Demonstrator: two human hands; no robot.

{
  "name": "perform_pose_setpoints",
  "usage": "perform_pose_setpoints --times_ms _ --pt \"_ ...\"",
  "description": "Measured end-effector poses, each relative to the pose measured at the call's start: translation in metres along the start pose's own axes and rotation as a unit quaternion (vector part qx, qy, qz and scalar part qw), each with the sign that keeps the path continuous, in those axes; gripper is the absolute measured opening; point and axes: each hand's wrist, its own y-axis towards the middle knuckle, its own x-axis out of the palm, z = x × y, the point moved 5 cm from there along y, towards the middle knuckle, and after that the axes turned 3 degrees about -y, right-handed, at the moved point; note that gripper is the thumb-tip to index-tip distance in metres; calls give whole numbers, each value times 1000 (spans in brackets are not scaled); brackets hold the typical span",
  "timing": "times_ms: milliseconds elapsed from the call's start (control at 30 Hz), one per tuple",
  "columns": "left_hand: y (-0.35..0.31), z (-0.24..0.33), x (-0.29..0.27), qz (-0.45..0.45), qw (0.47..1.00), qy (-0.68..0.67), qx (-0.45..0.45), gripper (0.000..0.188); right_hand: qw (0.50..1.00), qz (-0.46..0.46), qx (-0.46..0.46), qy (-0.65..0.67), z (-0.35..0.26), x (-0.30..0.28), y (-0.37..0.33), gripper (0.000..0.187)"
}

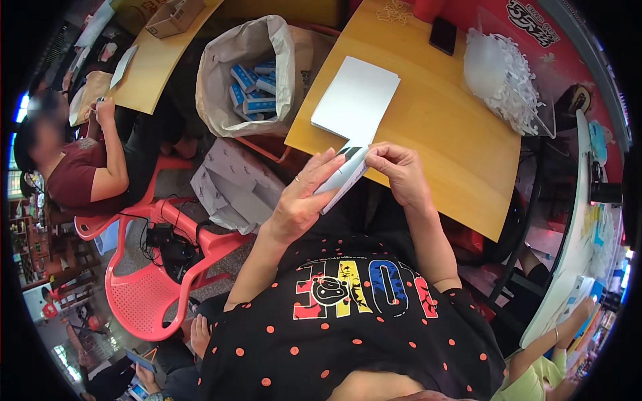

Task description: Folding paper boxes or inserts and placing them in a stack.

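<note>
A narrow piece of folded white card (343, 177) with dark print is held at a slant over the table's near edge. My left hand (301, 200), a ring on one finger, is closed round its lower left side. At its upper right edge, my right hand (401, 172) pinches it between thumb and fingers. Just beyond both hands lies a stack of white sheets (356, 100) on the yellow table (435, 127). Whether the card is a flattened box or a leaflet I cannot tell.
Left of the table stands an open paper sack (212, 87) of blue-and-white small boxes (256, 90). A bag of white strips (505, 83) and a black phone (443, 36) lie on the table's right. A red chair (144, 297) and seated people (80, 167) are nearby.
</note>
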Motion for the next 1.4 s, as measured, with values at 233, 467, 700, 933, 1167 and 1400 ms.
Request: perform_pose_setpoints --times_ms 233,467,700,933,1167,1400 --pt "-33 -31 -7 235 861 -275 -358 21 981 93 -135 -105 -29 -13 -4 6" --pt "-45 -43 29 87 626 -644 -431 23 993 71 -88 -37 -20 -11 -6 5" --pt "-28 -32 31 160 660 -632 -374 37 993 88 -81 -5 -12 -15 -5 5" --pt "-30 -36 34 210 754 -476 -401 23 994 86 -72 12 -11 -9 -3 6" --pt "-32 -40 34 226 739 -491 -403 21 996 65 -50 20 -8 -11 2 8" --pt "-36 -43 38 212 714 -529 -408 23 996 56 -5 62 -2 -14 8 11"
